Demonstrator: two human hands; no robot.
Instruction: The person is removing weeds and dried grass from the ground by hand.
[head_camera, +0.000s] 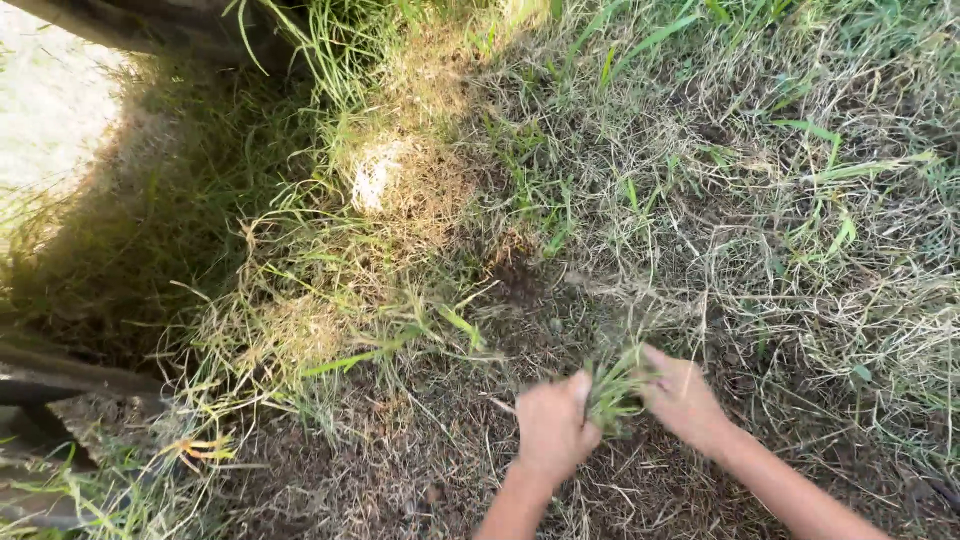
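grass tuft: thin green blades, matt, fibrous, between the hands
dry grass: straw-coloured, wiry, rough, matted, far right
soil: dark brown, crumbly, matt, near left
green blades: fresh, slightly glossy, far
pale stone: chalky, rough

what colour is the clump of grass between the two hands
Green, fresher than the dry straw-coloured grass around it; the grass tuft shows in the head view.
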